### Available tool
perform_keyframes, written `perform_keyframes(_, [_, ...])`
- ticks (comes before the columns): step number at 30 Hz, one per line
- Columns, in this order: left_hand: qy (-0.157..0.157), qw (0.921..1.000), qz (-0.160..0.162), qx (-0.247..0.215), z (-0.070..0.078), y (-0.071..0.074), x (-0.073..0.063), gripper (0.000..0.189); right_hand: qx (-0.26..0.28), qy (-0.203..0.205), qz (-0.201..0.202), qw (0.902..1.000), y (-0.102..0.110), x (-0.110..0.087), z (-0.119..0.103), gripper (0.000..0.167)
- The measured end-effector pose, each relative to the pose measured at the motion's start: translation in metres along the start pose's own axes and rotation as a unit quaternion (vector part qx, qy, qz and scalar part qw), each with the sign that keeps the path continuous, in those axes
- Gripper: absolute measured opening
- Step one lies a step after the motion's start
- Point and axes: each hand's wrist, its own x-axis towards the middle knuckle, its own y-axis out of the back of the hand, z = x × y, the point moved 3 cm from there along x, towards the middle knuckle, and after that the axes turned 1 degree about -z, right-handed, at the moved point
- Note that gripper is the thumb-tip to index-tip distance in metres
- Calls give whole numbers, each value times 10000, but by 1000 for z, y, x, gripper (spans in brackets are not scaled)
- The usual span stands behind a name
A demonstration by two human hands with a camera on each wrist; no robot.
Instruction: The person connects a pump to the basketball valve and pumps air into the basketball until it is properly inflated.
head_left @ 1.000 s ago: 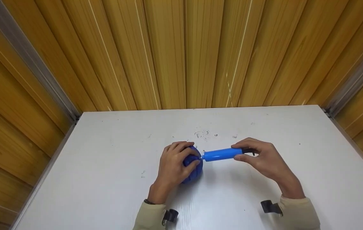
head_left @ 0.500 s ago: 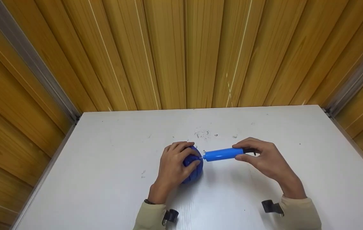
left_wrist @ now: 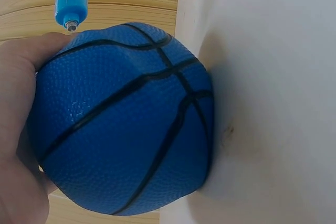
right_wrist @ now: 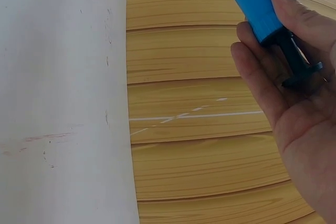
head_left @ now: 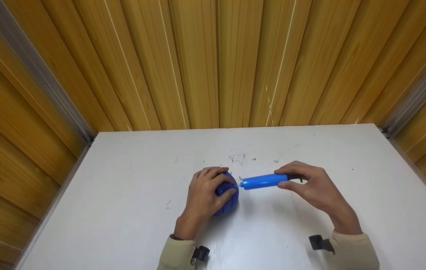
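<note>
A small blue basketball (head_left: 232, 202) with black seams sits on the white table, its surface somewhat dented in the left wrist view. My left hand (head_left: 206, 193) grips it from above and the left, thumb and forefinger near the spot facing the pump. Level with that spot, a blue hand pump (head_left: 264, 181) points at the ball, a thin needle (head_left: 237, 185) spanning the short gap. My right hand (head_left: 316, 187) pinches the rear of the pump's barrel between thumb and fingers. Behind the barrel, the black plunger handle (right_wrist: 296, 64) lies pushed in close, near the palm.
The white table (head_left: 130, 210) carries dark scuff marks beyond the hands. Wood-patterned panels (head_left: 198, 67) rise behind its far edge and at both sides. A black camera mount (head_left: 200, 254) sits at the left cuff, another mount (head_left: 321, 243) at the right.
My right hand and the pump have shifted slightly to the right, and the gap between pump and ball is a little wider. The left hand and ball have stayed in place.
</note>
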Motion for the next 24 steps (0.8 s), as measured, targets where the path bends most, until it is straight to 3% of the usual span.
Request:
perform_keyframes(9, [-39, 10000, -23, -17, -1, -2, 1, 23, -87, -71, 1, 9999, 3, -1, -1, 32])
perform_keyframes(17, [90, 9996, -46, -263, -1, 0, 1, 23, -117, 99, 40, 9999, 6, -2, -5, 32])
perform_keyframes(24, [159, 9995, -59, -274, -4, 0, 1, 23, -287, 144, 334, 9989, 21, -6, -4, 35])
